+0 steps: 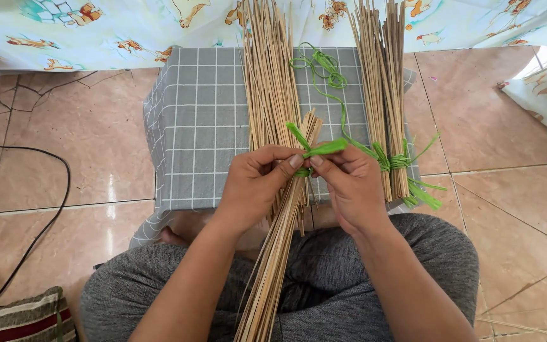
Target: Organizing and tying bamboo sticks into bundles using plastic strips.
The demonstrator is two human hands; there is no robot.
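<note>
Looks like the tying step: left hand has its grip closed around a thin stick bundle, right hand pinches the green raffia strip wrapped at the top, right between both grips. Next it probably needs a snug pull and knot. No containers; 1 tied bundle lies right of the grips, loose sticks just beyond them on the checked cloth.

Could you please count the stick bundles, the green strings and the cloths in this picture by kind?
Stick bundles: 3, one in both hands, one loose, one tied
Green string: 3, one at the fingers, one loose, one on the tied bundle
Checked grey cloth: 1
Total: 7
</note>
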